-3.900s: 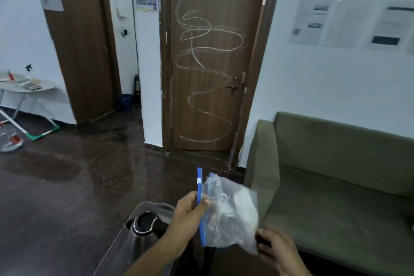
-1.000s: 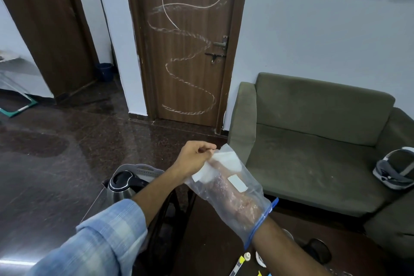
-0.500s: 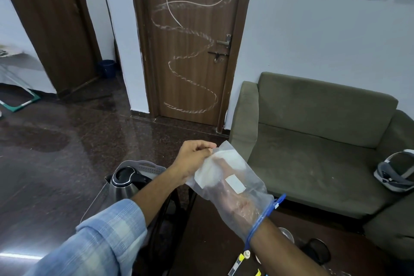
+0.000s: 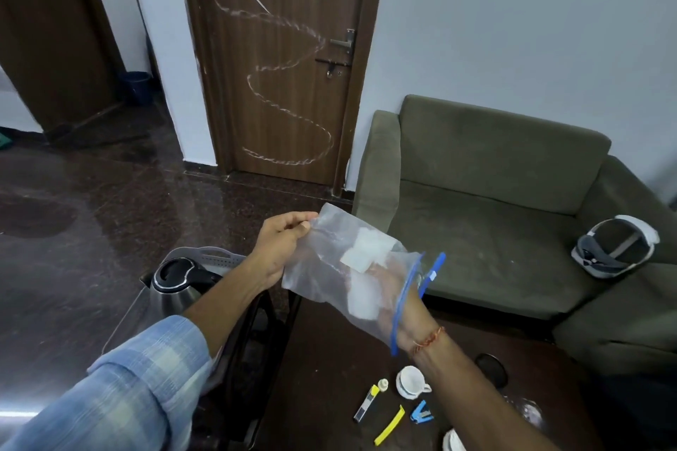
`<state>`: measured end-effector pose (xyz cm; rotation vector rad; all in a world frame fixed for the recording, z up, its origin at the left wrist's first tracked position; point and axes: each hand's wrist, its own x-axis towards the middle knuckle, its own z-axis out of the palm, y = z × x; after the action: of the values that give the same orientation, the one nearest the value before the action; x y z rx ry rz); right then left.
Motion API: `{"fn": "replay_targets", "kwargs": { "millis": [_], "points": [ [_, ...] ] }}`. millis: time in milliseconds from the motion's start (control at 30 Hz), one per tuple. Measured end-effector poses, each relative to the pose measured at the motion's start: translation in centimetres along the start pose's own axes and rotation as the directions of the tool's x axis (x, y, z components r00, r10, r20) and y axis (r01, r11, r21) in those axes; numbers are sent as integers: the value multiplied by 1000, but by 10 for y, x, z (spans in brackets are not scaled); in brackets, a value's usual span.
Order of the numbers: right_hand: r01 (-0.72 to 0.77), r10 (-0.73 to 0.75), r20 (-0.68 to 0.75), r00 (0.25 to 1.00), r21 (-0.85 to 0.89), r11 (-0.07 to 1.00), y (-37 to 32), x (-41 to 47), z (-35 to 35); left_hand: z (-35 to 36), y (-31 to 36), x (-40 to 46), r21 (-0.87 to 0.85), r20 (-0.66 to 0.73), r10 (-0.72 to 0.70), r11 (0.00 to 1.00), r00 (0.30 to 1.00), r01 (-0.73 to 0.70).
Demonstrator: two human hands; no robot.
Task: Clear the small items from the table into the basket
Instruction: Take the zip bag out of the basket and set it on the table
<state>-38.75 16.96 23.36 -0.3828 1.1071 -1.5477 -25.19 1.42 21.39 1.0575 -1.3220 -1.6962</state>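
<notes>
Small items (image 4: 394,405) (white cup, blue stapler, yellow strip, small tube) lie on the dark surface (image 4: 329,377), lower right. Basket (image 4: 205,253) sits left of it, kettle (image 4: 176,286) inside. Left hand (image 4: 282,242) pinches the closed end of a clear zip bag (image 4: 329,267). Right hand (image 4: 384,289) is inside the bag; grip state unclear.
</notes>
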Motion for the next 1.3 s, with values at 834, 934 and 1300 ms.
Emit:
{"fn": "replay_targets", "kwargs": {
  "millis": [834, 934, 1300],
  "points": [
    [-337, -4, -467, 884, -644, 686, -102, -48, -309, 97, -68, 21, -97, 84, -30, 995, 996, 38],
    [-419, -52, -527, 848, -729, 541, -97, -25, -363, 120, -75, 23, -103, 47, -23, 994, 999, 28],
    [-506, 81, -501, 861, -837, 209, -50, 52, -488, 211, -110, 18, -145, -127, -169, 978, 977, 150]
  ]
}}
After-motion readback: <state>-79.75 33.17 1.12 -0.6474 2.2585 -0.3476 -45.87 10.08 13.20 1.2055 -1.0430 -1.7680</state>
